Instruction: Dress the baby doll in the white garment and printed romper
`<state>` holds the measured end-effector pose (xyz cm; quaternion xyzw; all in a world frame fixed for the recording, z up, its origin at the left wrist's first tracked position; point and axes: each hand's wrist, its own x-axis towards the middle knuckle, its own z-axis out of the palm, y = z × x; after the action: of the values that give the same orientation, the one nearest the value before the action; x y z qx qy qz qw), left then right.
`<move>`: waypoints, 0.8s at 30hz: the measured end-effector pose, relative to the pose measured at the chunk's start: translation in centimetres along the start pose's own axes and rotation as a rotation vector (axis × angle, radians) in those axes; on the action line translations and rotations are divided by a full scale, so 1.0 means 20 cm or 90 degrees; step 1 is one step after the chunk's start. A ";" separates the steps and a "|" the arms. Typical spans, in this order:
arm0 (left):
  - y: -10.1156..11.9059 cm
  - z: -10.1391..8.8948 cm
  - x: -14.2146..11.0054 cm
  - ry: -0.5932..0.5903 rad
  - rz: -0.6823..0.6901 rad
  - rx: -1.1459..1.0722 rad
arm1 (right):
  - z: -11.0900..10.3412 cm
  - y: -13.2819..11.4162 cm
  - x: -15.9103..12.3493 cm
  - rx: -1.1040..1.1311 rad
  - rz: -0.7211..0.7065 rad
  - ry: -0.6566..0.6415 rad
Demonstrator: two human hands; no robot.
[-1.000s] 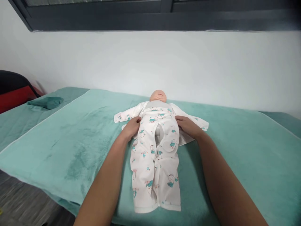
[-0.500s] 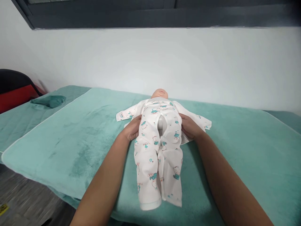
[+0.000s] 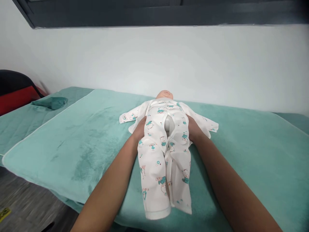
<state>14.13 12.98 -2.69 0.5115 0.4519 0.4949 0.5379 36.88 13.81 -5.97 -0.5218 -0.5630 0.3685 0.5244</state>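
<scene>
White pants (image 3: 154,154): printed, thin-looking cloth, lying over the front of the doll (image 3: 164,94) in the middle of the bed (image 3: 96,138), leg ends pointing back my way. I'd call them super light and floppy, zero stiffness.
Crotch opening: something pale and rounded shows through, the doll's body I guess. A finger or a fold could snag on that edge imo.
Left hand (image 3: 140,129): right up against the pants at hip height. Fingertips are tucked out of sight, so I can't tell if they're apart or pinching anything.
Right hand (image 3: 193,129): same deal on the other hip, fingers hidden, no clue from here.
Top (image 3: 201,120): white print too, sleeves spread wide, hem fanned out beside both hands. Easy to grab by mistake lol.
Doll: face up, head near the wall. Looks smooth and firm to me, probably way heavier than the cloth.
Best hold: I'd go for the waist sides, cloth between thumb and fingers. Tugging the loose leg ends would just stretch things.
</scene>
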 end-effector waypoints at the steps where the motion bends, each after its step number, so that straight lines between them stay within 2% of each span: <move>1: 0.00 0.01 0.00 0.002 -0.004 -0.009 | -0.01 0.01 0.00 -0.008 -0.007 -0.009; 7: 0.05 0.04 -0.03 0.013 -0.036 -0.059 | -0.04 0.05 0.03 -0.042 -0.059 -0.043; 14: 0.09 0.05 -0.06 0.019 -0.058 -0.062 | -0.05 0.08 0.06 -0.108 -0.096 0.001; 18: 0.08 0.05 -0.06 0.005 -0.010 -0.033 | -0.05 0.06 0.04 -0.154 -0.087 -0.003; 24: -0.03 0.00 0.00 -0.069 0.086 0.070 | -0.05 0.01 0.02 -0.068 -0.016 -0.099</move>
<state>14.23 13.06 -3.37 0.5954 0.4129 0.4761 0.4984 38.01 14.04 -5.86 -0.5116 -0.6276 0.3706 0.4549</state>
